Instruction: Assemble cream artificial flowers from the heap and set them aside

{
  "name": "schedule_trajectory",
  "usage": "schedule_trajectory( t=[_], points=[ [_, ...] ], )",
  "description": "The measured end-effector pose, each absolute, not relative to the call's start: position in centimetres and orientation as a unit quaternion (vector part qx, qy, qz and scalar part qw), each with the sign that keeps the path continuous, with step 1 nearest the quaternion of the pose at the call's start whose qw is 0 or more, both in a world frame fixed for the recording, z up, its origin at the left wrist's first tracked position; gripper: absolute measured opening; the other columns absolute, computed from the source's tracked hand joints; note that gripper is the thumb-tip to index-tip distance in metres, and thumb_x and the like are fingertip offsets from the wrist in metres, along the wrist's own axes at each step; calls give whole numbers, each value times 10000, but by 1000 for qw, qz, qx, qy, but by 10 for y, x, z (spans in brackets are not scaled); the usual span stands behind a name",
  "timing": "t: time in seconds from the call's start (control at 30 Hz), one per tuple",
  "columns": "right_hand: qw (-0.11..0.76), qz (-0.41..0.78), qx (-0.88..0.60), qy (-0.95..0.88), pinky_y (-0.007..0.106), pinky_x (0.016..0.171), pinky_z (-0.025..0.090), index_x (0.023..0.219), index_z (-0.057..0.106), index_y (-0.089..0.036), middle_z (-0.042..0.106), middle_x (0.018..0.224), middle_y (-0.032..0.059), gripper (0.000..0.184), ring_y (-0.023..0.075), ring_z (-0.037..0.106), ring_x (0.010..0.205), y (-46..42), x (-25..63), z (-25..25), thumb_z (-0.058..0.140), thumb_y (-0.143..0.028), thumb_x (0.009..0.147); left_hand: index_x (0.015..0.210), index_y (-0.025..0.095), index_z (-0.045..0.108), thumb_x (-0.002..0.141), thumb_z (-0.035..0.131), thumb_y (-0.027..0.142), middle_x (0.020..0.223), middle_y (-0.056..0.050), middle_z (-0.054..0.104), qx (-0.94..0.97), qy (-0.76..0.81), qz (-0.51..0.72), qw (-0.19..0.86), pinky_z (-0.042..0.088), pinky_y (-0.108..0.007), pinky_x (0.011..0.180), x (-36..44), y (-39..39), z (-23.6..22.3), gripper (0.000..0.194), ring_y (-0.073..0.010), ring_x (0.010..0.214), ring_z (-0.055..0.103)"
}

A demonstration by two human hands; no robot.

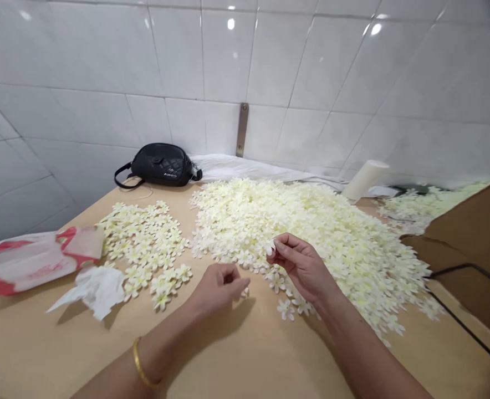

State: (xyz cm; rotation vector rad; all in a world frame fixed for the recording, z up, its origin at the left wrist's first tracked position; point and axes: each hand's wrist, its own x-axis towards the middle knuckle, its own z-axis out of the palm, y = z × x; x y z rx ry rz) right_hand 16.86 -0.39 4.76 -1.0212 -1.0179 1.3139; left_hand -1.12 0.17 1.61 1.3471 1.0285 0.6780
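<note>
a black bag (162, 164) sits near the wall (103, 55), crumpled tissue (99, 288) beside plastic packaging (41, 259).

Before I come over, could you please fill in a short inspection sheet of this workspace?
Surface: pale wood-coloured tabletop
Job's things: broad heap of white-and-yellow flowers; smaller flower pile at left
Clutter: crumpled white tissue, red-and-white plastic bag, black quilted handbag
Left hand: fingers curled; small flower by the fingertips, contact unclear
Right hand: pinching small white petalled piece
Cables: thin black cord-like line at right, nature unclear
Surroundings: white tiled wall, brown cardboard panel, leaning white cylinder
</note>
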Motion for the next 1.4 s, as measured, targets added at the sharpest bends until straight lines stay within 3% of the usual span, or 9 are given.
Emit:
schedule_trajectory(
  t=[0.13, 0.2, 0.4, 0.53, 0.67, 0.83, 0.93, 1.23, 1.4],
  points=[
    [477, 577, -454, -483, 224, 563, 382, 693, 584, -152, 550, 565, -14, 178, 85, 473, 538, -11, 152, 35, 613, -327, 706, 823, 145, 596, 683, 594, 339, 702, -41, 606, 491, 354, 353, 713, 399, -225, 539, -12, 6, 22, 239, -106, 586, 540],
    [445, 558, -464, -525, 219, 560, 369, 684, 585, -150, 529, 558, -20, 186, 83, 457, 537, -15, 144, 34, 581, -329, 733, 865, 132, 598, 680, 609, 298, 756, -66, 619, 471, 310, 355, 745, 416, -240, 598, -13, 8, 23, 249, -126, 673, 566],
    [412, 515, -492, -568, 226, 552, 362, 651, 549, -154, 481, 546, -26, 203, 93, 435, 536, -14, 139, 36, 530, -329, 754, 725, 133, 554, 607, 655, 184, 571, 8, 561, 431, 313, 391, 750, 408, -232, 545, -14, 9, 19, 163, -84, 503, 513],
    [394, 472, -514, -598, 219, 513, 338, 646, 515, -166, 465, 544, -31, 179, 94, 417, 515, -19, 135, 31, 480, -280, 779, 625, 145, 492, 611, 588, 133, 479, 44, 470, 505, 379, 401, 663, 353, -204, 455, -12, 6, 19, 97, -67, 427, 433],
    [366, 273, -538, -708, 226, 478, 297, 635, 482, -183, 439, 541, -23, 198, 106, 386, 499, -26, 128, 28, 402, -202, 814, 607, 156, 465, 655, 539, 160, 477, 56, 411, 572, 444, 426, 543, 289, -187, 430, -8, 3, 17, 89, -59, 434, 370],
    [359, -85, -543, -754, 289, 640, 365, 749, 541, -168, 538, 711, 69, 186, 182, 486, 700, 2, 161, 37, 374, -117, 811, 687, 165, 478, 729, 511, 283, 501, 50, 414, 569, 471, 404, 539, 306, -205, 455, -8, 3, 15, 130, -73, 447, 386],
    [343, -207, -569, -718, 325, 681, 374, 826, 559, -154, 543, 749, 102, 213, 216, 489, 761, 31, 198, 46, 355, -94, 811, 657, 160, 485, 740, 504, 299, 524, 33, 425, 595, 466, 387, 528, 308, -210, 470, -9, 4, 15, 163, -80, 478, 392],
    [335, -229, -566, -718, 365, 716, 382, 945, 558, -173, 552, 875, 98, 194, 231, 481, 853, 34, 224, 36, 422, -159, 808, 630, 164, 490, 743, 483, 335, 498, 29, 420, 597, 471, 392, 519, 310, -215, 463, -11, 5, 15, 205, -95, 477, 390],
    [397, -148, -545, -723, 334, 713, 389, 821, 564, -194, 549, 790, 69, 125, 201, 478, 793, -7, 194, 40, 445, -155, 814, 575, 167, 473, 720, 502, 294, 482, 29, 435, 609, 493, 413, 464, 322, -215, 500, -11, 7, 14, 196, -95, 492, 413]
  ],
)
